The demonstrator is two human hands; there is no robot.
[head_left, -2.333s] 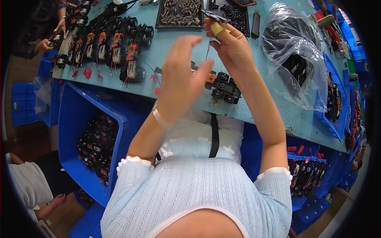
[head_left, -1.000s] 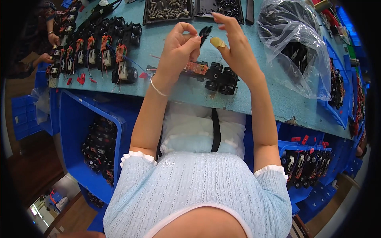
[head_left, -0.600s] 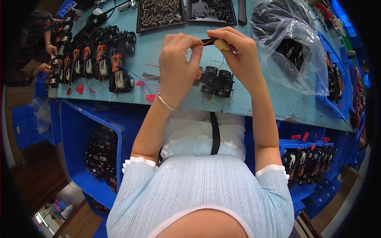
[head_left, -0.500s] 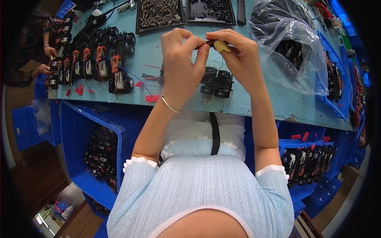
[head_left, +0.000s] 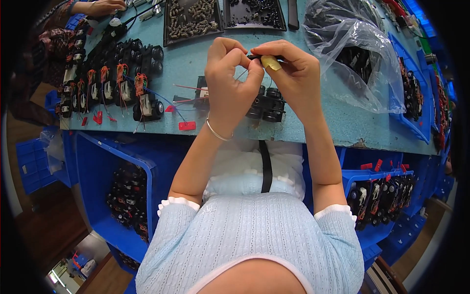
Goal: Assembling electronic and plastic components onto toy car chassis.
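Note:
My left hand [head_left: 234, 81] and my right hand [head_left: 295, 73] meet above the table, fingertips pinched close together. Between them is a small black part [head_left: 254, 57], mostly covered by my fingers, with a thin wire hanging below. A yellow wrap [head_left: 270, 62] sits at the fingertips of my right hand. Under my hands a black toy car chassis [head_left: 268, 109] with wheels rests on the tabletop, partly hidden by my left wrist. Red wires reach out to its left.
Several wired chassis [head_left: 147, 105] stand in a row at left, near a red tag [head_left: 187, 126]. Behind are trays of springs [head_left: 191, 29] and small black parts [head_left: 254, 24]. A clear plastic bag [head_left: 352, 63] lies right. Blue bins [head_left: 112, 142] stand below the edge. Another person's hand [head_left: 105, 7] shows top left.
My hands stay pinched together, the left turning slightly and shifting a little right. The other person's hand has moved from the row of chassis toward the back of the table.

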